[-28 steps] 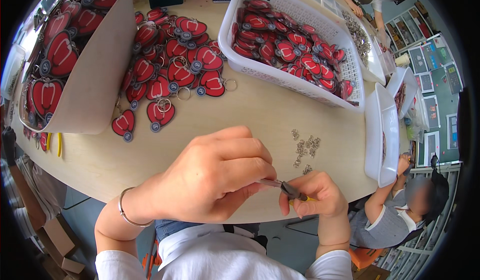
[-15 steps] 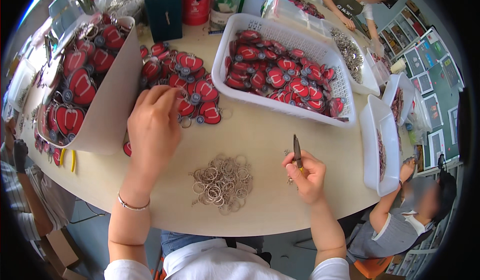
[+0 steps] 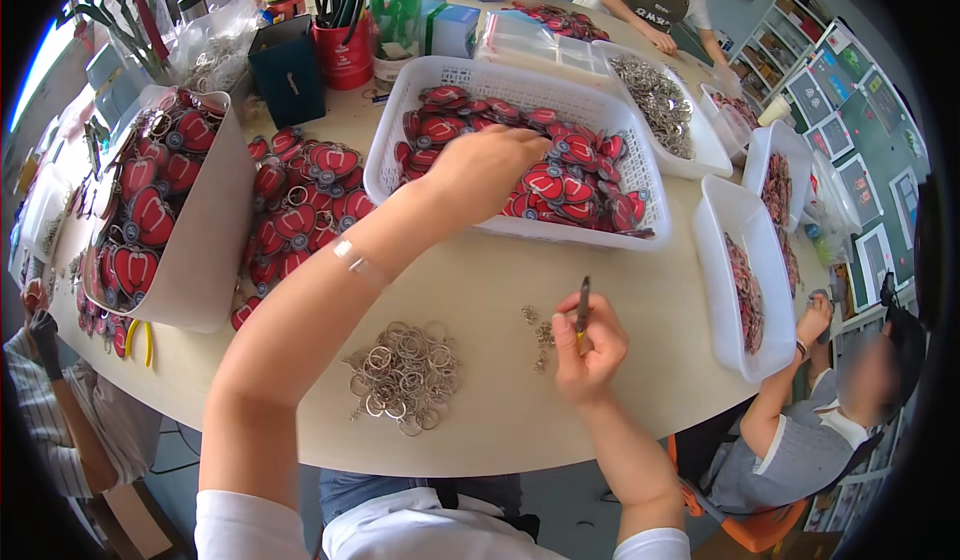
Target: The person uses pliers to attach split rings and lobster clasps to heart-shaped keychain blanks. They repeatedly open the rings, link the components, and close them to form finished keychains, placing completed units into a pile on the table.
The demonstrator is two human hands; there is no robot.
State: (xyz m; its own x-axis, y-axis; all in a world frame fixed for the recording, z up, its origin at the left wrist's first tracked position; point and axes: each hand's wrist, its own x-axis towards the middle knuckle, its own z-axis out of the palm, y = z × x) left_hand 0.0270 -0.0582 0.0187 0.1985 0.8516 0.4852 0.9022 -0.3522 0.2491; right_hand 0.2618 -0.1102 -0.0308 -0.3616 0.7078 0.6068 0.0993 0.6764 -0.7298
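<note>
My left hand (image 3: 490, 172) reaches over the white perforated basket (image 3: 385, 175), its fingers stretched onto the red heart-like charms (image 3: 565, 188) inside; the fingertips are partly hidden. My right hand (image 3: 592, 355) is closed around small pliers (image 3: 583, 305) with dark jaws pointing up and a bit of yellow grip showing. Beside the right hand lie several small metal fittings (image 3: 541, 338). A heap of silver key rings (image 3: 405, 375) sits on the table between my forearms.
Left of the basket, red charms with rings (image 3: 300, 222) lie loose beside a tall grey-white bin (image 3: 205, 230) filled with more. Yellow-handled pliers (image 3: 140, 342) rest by the bin. White trays (image 3: 745, 290) stand at the right; a co-worker (image 3: 820, 425) sits there.
My left hand has left the loose charms and moved right, over into the basket. The right hand still holds the pliers. The whole view has shifted slightly.
</note>
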